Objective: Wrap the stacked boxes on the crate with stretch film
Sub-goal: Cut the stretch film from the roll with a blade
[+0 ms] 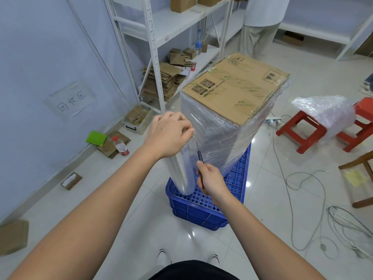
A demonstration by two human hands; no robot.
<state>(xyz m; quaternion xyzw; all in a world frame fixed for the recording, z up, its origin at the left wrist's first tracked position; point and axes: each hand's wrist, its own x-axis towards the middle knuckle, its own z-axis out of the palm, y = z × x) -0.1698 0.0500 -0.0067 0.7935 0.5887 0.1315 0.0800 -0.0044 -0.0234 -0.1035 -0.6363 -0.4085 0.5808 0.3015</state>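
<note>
A stack of cardboard boxes [238,85] stands on a blue perforated plastic crate [203,211]. Clear stretch film [214,138] covers the stack's sides; the top box face is bare cardboard. A roll of stretch film [182,174] stands upright on the crate's near corner, touching the stack. My left hand [168,134] grips the roll's top end. My right hand [212,180] holds a thin dark cutter [199,156], blade pointing up at the film between roll and stack.
White metal shelving [153,37] with flattened cartons stands behind to the left. A person in white stands at the back [260,23]. Red stools [302,132] with a bubble-wrap bundle [325,112] sit right. Cables [323,209] lie on the tiled floor. A bottle [121,146] stands left.
</note>
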